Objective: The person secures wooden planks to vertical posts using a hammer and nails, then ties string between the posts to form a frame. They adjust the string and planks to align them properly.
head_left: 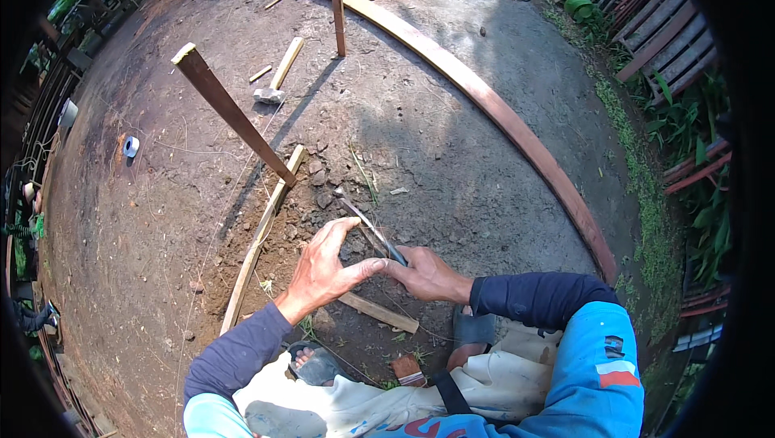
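Observation:
In my right hand is a slim hammer-like tool with a metallic shaft, its small head pointing away from me above the soil. My fingers are wrapped round its dark bluish grip. My left hand is beside it, thumb and fingers spread in a wide curve. The left thumb tip meets my right hand, and the fingertips are close to the shaft; whether they touch it I cannot tell. Below my hands a short wooden slat lies on the ground. A narrow batten runs past my left hand to a wooden stake.
Farther off, a sledgehammer lies near a second upright stake. A long board spans the right side. A white roll sits at left, with thin string nearby. Loose soil clods surround the first stake. Slatted wood and plants edge the right.

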